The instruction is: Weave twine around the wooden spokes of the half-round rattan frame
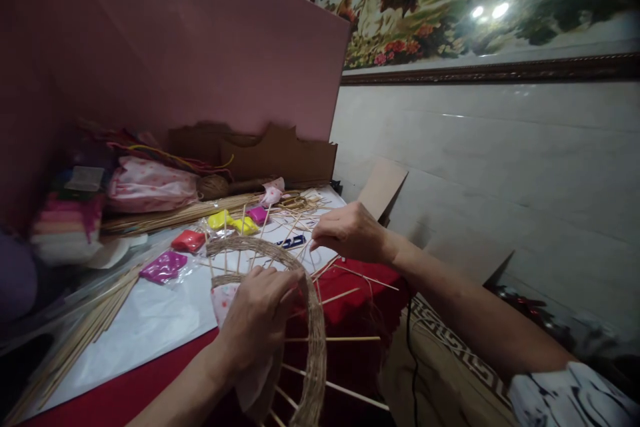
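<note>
My left hand [265, 307] is closed on a round stick-and-twine weaving [315, 327], with its fingers over the inner side of the ring. Brown twine forms a wide band around thin wooden sticks [350, 339] that spread outward like spokes. A pink-spotted white cloth [225, 300] shows in the middle, partly behind the hand. Just beyond the ring's upper right edge, my right hand [345, 233] is raised with thumb and fingers pinched together. Thin sticks and strands lie by its fingertips, and what is in the pinch is too small to tell.
White sheets [165, 340] lie on a red tablecloth [195, 363]. Behind the weaving are yellow packets [220, 219], a red packet [188, 240], a purple packet [164, 267] and bundled sticks [100, 310]. Cardboard [280, 157] stands at the back; a black cable [411, 353] hangs at right.
</note>
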`<move>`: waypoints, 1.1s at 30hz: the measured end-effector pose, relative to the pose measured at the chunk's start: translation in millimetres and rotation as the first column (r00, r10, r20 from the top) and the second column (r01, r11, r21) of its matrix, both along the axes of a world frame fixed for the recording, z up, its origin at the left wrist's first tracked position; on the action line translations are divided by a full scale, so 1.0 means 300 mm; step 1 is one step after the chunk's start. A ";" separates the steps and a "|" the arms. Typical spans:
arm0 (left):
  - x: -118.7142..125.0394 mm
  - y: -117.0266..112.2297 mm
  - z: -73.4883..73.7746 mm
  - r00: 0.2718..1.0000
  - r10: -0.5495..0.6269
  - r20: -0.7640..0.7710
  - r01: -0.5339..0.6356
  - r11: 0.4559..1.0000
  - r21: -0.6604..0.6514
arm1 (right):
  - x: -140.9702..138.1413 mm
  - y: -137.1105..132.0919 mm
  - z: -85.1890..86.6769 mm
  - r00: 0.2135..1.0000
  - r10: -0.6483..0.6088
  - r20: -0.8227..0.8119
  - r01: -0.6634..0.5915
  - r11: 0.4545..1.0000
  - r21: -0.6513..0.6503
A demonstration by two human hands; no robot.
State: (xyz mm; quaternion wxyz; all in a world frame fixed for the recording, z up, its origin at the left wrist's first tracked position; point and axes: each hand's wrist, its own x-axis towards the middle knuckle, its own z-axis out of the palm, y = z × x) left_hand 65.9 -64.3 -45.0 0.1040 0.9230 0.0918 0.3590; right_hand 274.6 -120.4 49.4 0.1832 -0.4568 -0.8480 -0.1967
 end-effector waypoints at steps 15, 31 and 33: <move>-0.004 0.002 0.002 0.999 0.007 -0.044 -0.008 1.000 -0.030 | 0.004 0.069 0.009 0.993 -0.021 0.119 0.016 0.999 0.047; -0.001 -0.004 0.002 0.996 -0.085 -0.034 0.083 0.994 -0.067 | 0.118 0.157 -0.066 0.747 -0.152 -0.647 -0.085 0.944 -0.319; 0.000 -0.005 0.001 0.995 -0.091 -0.031 0.089 0.993 -0.073 | 0.111 0.163 -0.106 0.693 -0.169 -0.701 -0.110 0.936 -0.334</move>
